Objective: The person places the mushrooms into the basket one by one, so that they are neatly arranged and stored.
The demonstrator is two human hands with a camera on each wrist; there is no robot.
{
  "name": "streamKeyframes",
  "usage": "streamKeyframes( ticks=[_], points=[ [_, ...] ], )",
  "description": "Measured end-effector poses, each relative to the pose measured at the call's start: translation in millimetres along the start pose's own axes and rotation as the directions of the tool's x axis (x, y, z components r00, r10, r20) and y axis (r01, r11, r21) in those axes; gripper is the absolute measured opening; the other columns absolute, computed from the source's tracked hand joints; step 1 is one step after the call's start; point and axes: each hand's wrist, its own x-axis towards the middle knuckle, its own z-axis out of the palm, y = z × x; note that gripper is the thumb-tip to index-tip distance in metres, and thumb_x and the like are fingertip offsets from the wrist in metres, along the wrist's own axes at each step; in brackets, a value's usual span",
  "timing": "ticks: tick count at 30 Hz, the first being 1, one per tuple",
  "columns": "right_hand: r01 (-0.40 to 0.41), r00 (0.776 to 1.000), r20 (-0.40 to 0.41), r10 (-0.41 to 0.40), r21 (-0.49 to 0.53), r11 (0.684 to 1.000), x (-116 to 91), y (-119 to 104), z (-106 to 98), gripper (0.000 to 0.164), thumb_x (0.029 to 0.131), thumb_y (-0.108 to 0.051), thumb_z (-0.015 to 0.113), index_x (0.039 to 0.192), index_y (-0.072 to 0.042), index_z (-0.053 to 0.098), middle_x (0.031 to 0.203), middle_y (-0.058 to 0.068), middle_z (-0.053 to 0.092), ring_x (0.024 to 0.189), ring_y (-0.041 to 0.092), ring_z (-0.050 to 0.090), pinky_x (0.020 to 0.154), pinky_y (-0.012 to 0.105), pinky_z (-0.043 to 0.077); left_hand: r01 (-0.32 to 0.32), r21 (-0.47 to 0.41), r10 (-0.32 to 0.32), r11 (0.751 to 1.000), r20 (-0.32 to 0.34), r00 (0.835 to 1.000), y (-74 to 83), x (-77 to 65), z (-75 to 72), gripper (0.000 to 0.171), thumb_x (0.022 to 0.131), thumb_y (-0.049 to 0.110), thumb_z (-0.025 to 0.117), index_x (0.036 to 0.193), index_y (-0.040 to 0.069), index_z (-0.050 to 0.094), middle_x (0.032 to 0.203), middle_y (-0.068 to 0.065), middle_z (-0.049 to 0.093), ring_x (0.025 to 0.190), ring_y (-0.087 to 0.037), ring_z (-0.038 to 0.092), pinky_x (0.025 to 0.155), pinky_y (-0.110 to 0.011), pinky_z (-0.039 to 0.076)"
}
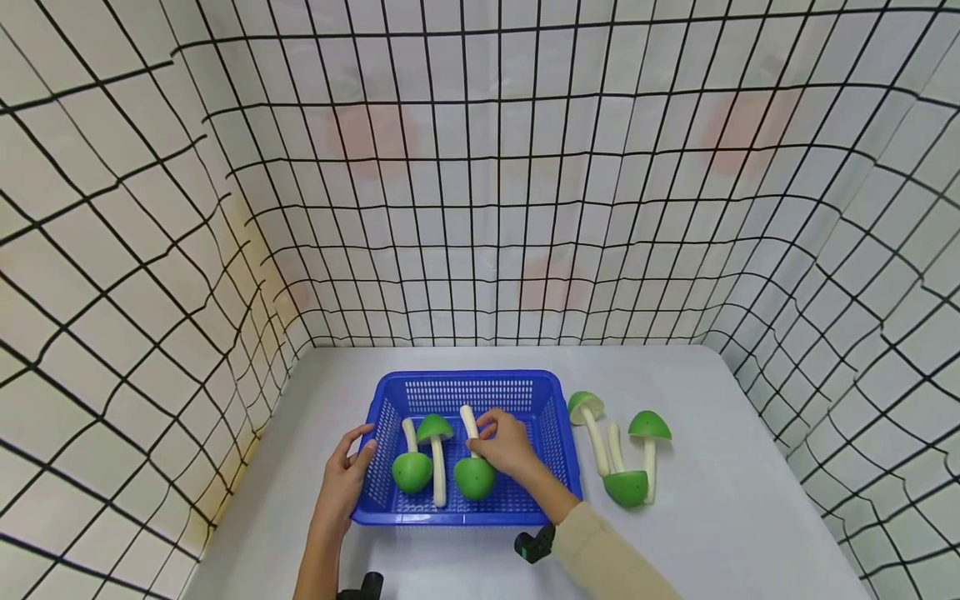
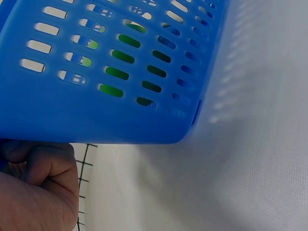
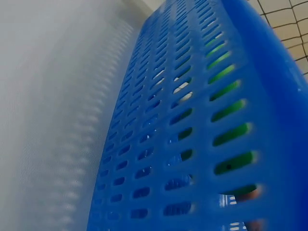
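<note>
The right hand has its grip pinched round the pale stem of a green-capped mushroom, with the thumb and fingers on the stem close to the cap. The cap sits on the near side of the grip, towards the near edge of the blue basket, while the free end of the stem sticks out past the fingers towards the far edge — leaning slightly left. This mushroom is within the basket's rim, around the middle of its width; whether its cap rests on the basket floor I cannot tell. The left hand grasps the basket's left edge, its curled fingers showing at the rim in the left wrist view. Between the two hands, inside the basket, lie two more mushrooms: a cap-near one closer to the left edge, and a cap-far one beside it, its stem pointing to the near edge. Just beyond the basket's right edge, three loose mushrooms lie close together on the white desk — well in from its right edge. Black netting stands behind the desk's far edge.
</note>
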Motion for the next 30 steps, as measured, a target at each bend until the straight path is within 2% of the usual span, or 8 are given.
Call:
streamKeyframes(
  ticks=[11,20,30],
  points=[
    [-0.005,0.999,0.037,0.006,-0.034,0.999,4,2,11,0.035,0.082,-0.011,0.084,0.109,-0.001,0.066,0.086,0.008,0.067,0.07,0.018,0.062,0.056,0.029,0.053,-0.008,-0.015,0.008,1.0,-0.003,1.0,-2.3,2.3,0.8,0.047,0.105,0.045,0.057,0.149,0.03,0.049,0.131,-0.027,0.064,0.103,-0.033,0.07,0.082,-0.043,0.062],
    [-0.042,0.997,0.068,0.046,-0.056,0.998,8,5,22,0.031,0.082,-0.011,0.084,0.106,-0.004,0.066,0.084,0.006,0.069,0.068,0.016,0.064,0.057,0.027,0.055,-0.002,-0.02,0.002,1.0,-0.002,1.0,-0.7,1.3,-0.3,0.047,0.105,0.044,0.056,0.15,0.031,0.048,0.132,-0.028,0.064,0.105,-0.035,0.07,0.083,-0.046,0.062],
    [-0.05,0.993,0.1,0.055,-0.057,0.997,8,4,25,0.031,0.084,-0.01,0.082,0.107,-0.002,0.065,0.087,0.009,0.07,0.071,0.017,0.065,0.058,0.029,0.055,0.004,-0.016,-0.004,1.0,0.004,1.0,0.2,1.0,-0.1,0.047,0.106,0.044,0.055,0.151,0.031,0.047,0.133,-0.028,0.063,0.106,-0.036,0.07,0.084,-0.047,0.062]
  ],
)
